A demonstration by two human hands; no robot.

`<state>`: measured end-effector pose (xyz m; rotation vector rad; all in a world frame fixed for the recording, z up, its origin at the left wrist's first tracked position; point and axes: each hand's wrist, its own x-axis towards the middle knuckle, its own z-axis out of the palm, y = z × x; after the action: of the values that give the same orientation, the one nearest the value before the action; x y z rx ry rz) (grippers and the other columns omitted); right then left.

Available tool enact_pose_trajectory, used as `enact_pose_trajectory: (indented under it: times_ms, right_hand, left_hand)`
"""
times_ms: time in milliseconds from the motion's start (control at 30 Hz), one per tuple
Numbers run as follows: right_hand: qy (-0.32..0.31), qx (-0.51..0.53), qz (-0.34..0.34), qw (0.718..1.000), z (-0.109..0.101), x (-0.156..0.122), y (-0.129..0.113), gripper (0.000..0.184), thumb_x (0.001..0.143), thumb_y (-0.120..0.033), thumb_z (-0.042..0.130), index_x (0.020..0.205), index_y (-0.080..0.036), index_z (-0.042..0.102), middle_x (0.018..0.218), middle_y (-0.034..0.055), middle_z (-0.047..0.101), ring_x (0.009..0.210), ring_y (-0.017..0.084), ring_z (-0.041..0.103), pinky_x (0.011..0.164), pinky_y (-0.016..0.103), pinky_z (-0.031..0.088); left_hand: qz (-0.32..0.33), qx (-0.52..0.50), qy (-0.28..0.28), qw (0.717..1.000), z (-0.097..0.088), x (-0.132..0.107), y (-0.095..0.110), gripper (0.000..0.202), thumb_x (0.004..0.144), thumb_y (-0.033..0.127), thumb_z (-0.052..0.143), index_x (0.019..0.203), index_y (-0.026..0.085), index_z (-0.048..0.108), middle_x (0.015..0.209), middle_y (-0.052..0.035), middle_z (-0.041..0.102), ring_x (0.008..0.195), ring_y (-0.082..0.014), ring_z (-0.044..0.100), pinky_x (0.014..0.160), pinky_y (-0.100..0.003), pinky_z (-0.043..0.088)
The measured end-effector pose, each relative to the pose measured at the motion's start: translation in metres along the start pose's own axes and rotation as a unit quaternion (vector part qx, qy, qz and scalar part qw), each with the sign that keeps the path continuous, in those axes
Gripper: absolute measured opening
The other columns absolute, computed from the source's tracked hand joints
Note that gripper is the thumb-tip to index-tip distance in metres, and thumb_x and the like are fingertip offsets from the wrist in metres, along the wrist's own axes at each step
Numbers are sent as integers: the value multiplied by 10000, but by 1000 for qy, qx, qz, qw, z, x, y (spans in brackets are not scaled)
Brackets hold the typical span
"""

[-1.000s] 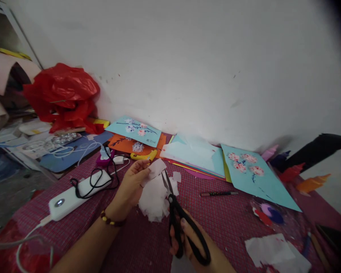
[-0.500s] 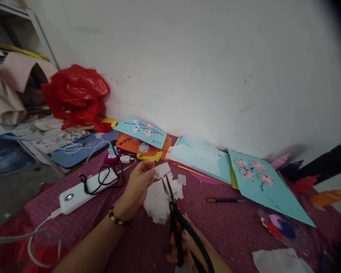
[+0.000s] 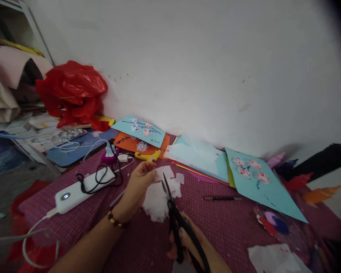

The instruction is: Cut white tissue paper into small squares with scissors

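White paper pinched between closed left fingers; right fingers curled round parted black scissors.

Head-worn camera, looking forward and down, near the table, wall ahead

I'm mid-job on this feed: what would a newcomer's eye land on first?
Probably the crumpled red plastic, a big vivid heap at the upper left by the wall. Next, the black scissors in the right hand, low in the middle, blades parted near the white paper that the left hand pinches. Then the light-blue flower picture on the right of the table.
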<state>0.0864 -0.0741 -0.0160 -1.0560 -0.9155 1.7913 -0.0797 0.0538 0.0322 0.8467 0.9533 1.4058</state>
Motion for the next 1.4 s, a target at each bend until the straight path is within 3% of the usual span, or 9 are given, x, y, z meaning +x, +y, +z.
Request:
enact_pose_trajectory:
  times_ms: [167,500,667,900,1100,1267,1400]
  right_hand:
    - [-5,-26,-28,999,2,-3,-4,555,782,-649,645,1087,-196,542,796,-5,566,619,103,566,600,264,486]
    - [25,-15,4,1000,5,-5,-15,668,690,-678,712,1097,-177,538,754,-20,566,581,82,535,533,219,442]
    - [28,4,10,1000,7,-4,-15,681,652,-674,743,1069,-177,537,731,-32,560,553,71,520,503,204,428]
    - [46,13,7,999,7,-2,-15,681,644,-670,753,1053,-175,525,737,-24,583,556,78,529,510,214,438]
    - [24,65,4,998,5,-5,-14,651,685,-597,771,1137,-191,536,763,-11,609,607,106,565,578,251,453]
    - [-46,217,31,975,6,-8,-18,570,714,-578,744,1103,-189,596,814,33,661,680,144,613,646,284,468]
    - [-112,278,12,954,9,-10,-22,552,762,-622,651,1123,-206,610,824,49,672,697,170,616,647,310,474]
  left_hand:
    - [-23,2,-41,999,3,-4,-9,291,595,222,777,819,149,607,734,35,594,610,-72,544,586,-199,459]
    - [-57,7,-69,996,2,-2,-4,345,572,203,768,866,154,595,736,38,588,587,-88,544,539,-227,489]
    - [-40,47,-92,994,-1,0,-3,327,588,211,765,863,141,604,696,44,551,564,-73,488,477,-195,441]
    - [-65,65,-108,990,3,-3,-2,327,571,214,774,849,141,617,697,45,557,542,-62,485,471,-191,416]
    - [-64,-1,-58,996,2,0,2,306,573,187,800,823,149,627,672,42,593,533,-67,520,493,-191,438]
    - [-123,-177,10,976,0,1,12,296,617,76,748,865,206,653,883,46,670,751,-96,635,670,-235,551]
    - [-150,-204,-51,966,0,-3,13,272,645,78,749,875,205,680,991,27,669,872,-118,639,751,-259,568]
